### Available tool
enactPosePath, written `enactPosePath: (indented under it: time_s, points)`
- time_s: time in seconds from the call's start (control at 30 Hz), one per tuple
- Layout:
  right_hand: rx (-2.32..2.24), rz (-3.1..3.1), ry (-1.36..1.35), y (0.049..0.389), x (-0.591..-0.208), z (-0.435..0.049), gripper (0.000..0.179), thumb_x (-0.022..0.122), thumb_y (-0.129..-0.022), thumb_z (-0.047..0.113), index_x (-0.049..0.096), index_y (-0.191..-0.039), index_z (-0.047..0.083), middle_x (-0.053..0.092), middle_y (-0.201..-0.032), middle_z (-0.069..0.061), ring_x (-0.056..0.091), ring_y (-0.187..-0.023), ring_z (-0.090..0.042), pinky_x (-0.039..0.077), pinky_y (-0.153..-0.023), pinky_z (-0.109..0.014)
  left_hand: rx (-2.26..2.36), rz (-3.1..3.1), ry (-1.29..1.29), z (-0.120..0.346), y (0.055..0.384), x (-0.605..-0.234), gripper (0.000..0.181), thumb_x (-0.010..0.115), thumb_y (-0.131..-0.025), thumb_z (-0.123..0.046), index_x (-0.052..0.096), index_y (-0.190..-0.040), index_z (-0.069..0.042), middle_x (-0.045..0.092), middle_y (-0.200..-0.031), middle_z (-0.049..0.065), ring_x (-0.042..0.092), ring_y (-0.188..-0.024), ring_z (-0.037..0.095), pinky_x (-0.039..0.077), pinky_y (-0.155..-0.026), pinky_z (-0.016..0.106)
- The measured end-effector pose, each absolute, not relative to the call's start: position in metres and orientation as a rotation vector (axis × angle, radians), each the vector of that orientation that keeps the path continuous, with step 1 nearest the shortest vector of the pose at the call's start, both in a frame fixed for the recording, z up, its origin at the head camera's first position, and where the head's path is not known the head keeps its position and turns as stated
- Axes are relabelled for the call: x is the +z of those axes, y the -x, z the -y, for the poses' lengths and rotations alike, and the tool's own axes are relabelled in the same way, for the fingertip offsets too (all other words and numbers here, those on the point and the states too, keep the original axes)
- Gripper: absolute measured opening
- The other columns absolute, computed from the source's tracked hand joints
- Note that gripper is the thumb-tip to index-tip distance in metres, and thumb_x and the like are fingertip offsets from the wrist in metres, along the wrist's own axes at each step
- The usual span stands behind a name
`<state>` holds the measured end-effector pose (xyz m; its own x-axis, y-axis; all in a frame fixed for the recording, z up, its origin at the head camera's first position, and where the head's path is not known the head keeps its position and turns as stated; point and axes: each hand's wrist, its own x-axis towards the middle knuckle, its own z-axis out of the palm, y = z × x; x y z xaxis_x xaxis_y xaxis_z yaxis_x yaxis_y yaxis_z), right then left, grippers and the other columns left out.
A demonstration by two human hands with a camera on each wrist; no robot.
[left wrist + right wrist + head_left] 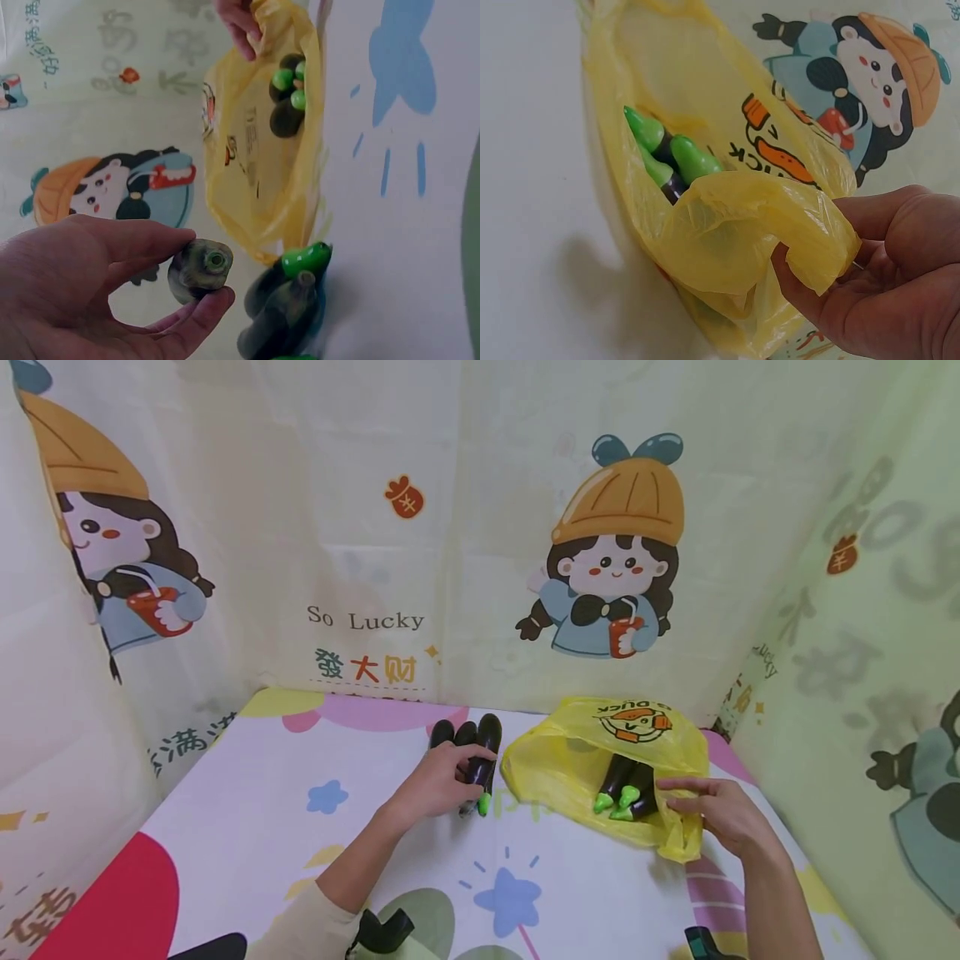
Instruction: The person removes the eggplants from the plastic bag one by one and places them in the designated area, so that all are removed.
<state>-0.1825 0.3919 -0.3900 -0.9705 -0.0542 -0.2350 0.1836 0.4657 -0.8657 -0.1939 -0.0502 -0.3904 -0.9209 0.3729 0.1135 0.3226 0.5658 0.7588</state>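
My left hand (438,779) pinches a dark eggplant (199,274) between thumb and fingers; the left wrist view shows it end-on, with a dull greenish stem end. Right beside it, several more dark eggplants (490,731) lie close together, one with a bright green cap (306,259). To the right, a yellow plastic bag (540,760) lies on its side, its mouth facing me. Inside rest eggplants with bright green caps (697,157), partly covered by the film. My right hand (731,814) grips the bag's rim at the right side of the mouth, thumb and fingers on crumpled film.
The table is covered with a white printed cloth (247,810) bearing stars and coloured shapes. Printed curtains (480,568) hang behind and on both sides, the back one close behind the bag. Dark device parts (386,931) show at the bottom edge near the left sleeve.
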Motion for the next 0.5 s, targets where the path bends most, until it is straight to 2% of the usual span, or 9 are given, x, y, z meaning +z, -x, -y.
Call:
enactPosePath:
  time_s: [0.33,0.5]
  points:
    - [-1.524,-2.473,-0.130,0.184,-0.392,-0.395,0.038,0.070,-0.097,0.009,0.067,-0.133,-0.006,0.063,-0.134,-0.012,0.065,-0.096,-0.006,0.061,-0.080,-0.031,1.304,-2.825,-0.354,0.070,0.208,-0.398,0.042,0.077,-0.089,-0.011,0.073,-0.129,-0.023,0.063,-0.106,0.013,0.057,-0.094,0.025,0.050,-0.066,0.033]
    - [-1.521,-2.477,-0.138,0.184,-0.392,-0.394,0.038,0.070,-0.097,0.009,0.067,-0.132,-0.006,0.064,-0.133,-0.011,0.065,-0.095,-0.006,0.061,-0.080,-0.031,1.307,-2.859,-0.233,0.083,0.213,-0.401,0.043,0.076,-0.090,-0.012,0.071,-0.131,-0.022,0.060,-0.115,0.018,0.057,-0.102,0.028,0.052,-0.067,0.033]
